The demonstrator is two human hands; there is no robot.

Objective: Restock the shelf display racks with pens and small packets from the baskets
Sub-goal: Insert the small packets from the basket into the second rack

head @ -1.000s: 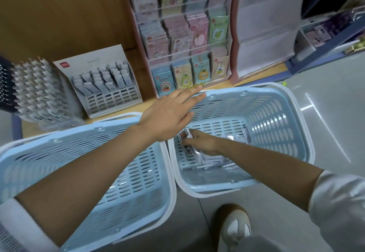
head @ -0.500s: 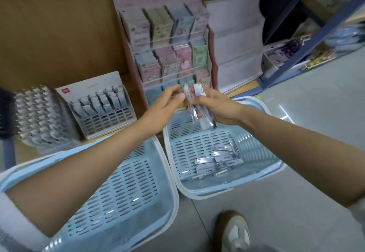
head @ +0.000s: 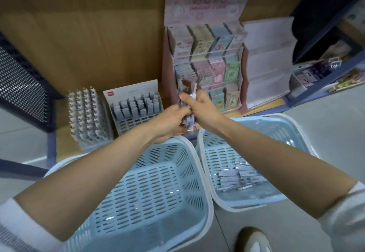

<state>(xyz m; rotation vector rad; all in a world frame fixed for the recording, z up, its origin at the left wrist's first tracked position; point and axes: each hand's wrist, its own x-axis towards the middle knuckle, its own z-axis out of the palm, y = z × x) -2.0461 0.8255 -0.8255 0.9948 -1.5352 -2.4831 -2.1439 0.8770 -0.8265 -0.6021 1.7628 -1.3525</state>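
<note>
Clear-plastic packets (head: 187,103): slim glossy bundle with white barcode labels, raised higher than half a second ago, before the pink card rack (head: 205,5).
Right hand (head: 205,107): fingers curled round the bundle's upper part.
Left hand (head: 169,123): fingers pinching its lower end; earlier only reaching it.
Right basket (head: 272,133): pale-blue slotted plastic, white rim, loose packets (head: 239,178) lying flat inside.
Left basket (head: 154,182): same make.

Forward reach is blocked by pen rack (head: 136,109) and packet rack (head: 207,64); left basket (head: 183,165) and right basket (head: 276,133) are left open-topped.
</note>
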